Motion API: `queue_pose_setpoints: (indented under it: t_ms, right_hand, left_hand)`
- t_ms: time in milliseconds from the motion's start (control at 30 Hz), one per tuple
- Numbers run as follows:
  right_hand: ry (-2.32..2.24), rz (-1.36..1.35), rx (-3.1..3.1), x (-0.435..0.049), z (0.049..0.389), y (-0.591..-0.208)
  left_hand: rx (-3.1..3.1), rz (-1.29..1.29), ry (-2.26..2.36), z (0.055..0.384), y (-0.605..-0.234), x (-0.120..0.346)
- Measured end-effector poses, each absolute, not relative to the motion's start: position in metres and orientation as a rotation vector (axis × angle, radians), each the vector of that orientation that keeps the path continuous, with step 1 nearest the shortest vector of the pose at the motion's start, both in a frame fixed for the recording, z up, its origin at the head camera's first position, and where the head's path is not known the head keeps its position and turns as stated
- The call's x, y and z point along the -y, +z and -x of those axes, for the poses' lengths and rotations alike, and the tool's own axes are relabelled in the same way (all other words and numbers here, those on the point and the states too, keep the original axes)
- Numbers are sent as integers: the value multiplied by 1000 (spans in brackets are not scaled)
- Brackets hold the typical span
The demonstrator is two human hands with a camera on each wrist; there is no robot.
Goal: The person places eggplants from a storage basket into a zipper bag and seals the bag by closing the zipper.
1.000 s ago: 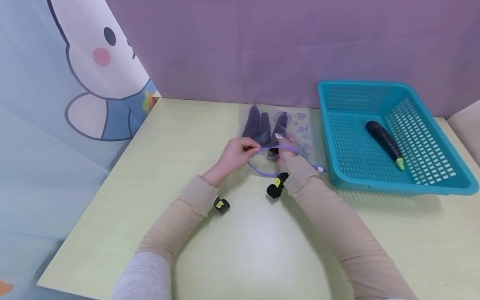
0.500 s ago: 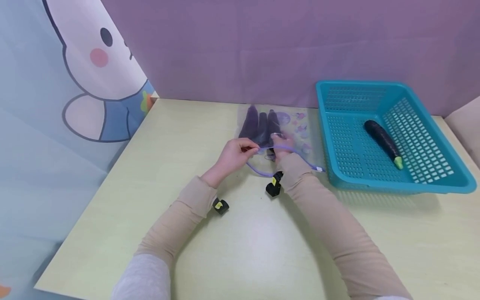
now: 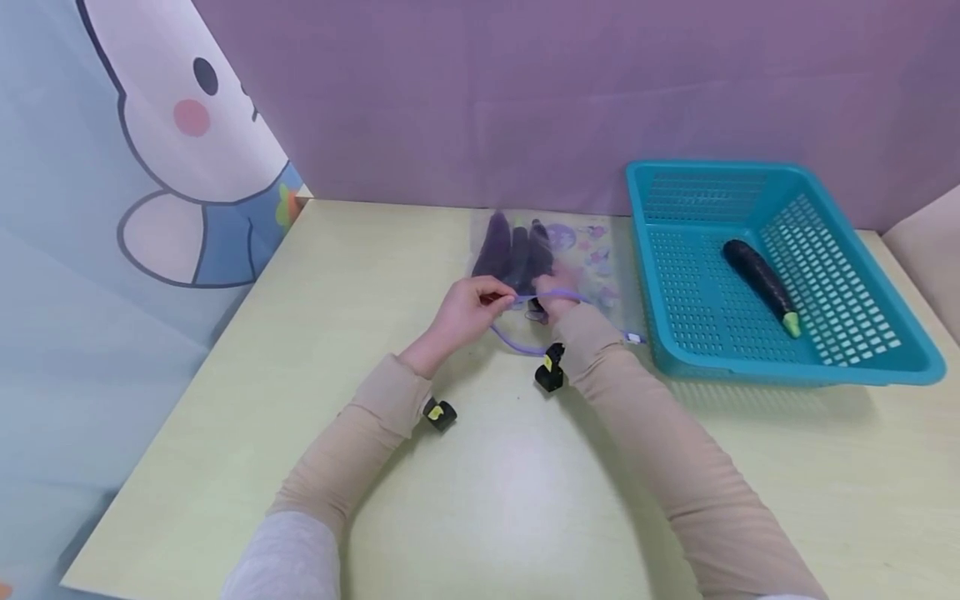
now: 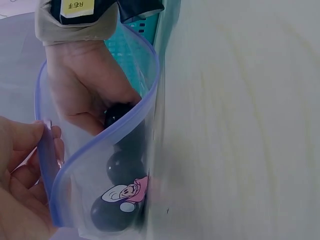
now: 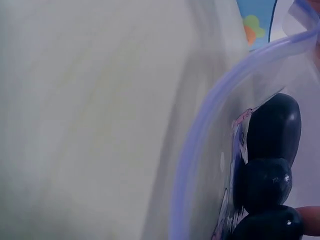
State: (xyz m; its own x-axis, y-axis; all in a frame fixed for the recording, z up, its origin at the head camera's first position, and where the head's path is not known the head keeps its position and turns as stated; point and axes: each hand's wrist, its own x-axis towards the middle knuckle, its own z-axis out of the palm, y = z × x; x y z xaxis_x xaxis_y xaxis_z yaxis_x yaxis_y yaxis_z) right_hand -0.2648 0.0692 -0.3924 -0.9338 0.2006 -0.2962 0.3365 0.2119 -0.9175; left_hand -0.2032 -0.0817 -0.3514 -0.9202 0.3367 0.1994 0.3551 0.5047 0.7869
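Note:
My left hand [image 3: 467,310] pinches the purple-edged rim of a clear, printed zip bag [image 3: 600,267], holding its mouth apart. The bag lies on the table against the purple backdrop. Through the plastic show three dark eggplants side by side: one on the left [image 3: 492,247], one in the middle [image 3: 519,254], and one on the right [image 3: 538,250]. Inside the bag's mouth, my right hand [image 4: 90,85] grips the near end of the right-hand eggplant [image 4: 117,114]. In the right wrist view the rounded eggplant ends [image 5: 272,125] sit close together; only a fingertip shows beside the lowest one.
A turquoise plastic basket [image 3: 750,371] stands right of the bag, with one eggplant [image 3: 762,287] inside. The pale table [image 3: 495,483] reaches toward me. A purple cloth [image 3: 555,100] hangs behind, and a cartoon-printed blue cloth [image 3: 165,358] hangs at left.
My right hand has shifted left inside the bag with its eggplant, which now lies close against the middle one. My left hand keeps its pinch on the rim. The head view has turned slightly.

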Motion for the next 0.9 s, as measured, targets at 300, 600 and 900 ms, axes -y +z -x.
queue_pose_setpoints:
  t_ms: [300, 600, 900]
  right_hand:
    - [-1747, -609, -2450, -102, 387, -549]
    - [-1754, -686, -2314, -102, 363, -512]
    - [-1620, -662, -2338, -88, 311, -439]
  left_hand:
    - [2707, 609, -1436, 203, -351, 81]
    - [2730, 610, -1420, 204, -352, 80]
    - [2724, 613, -1428, 206, -350, 81]
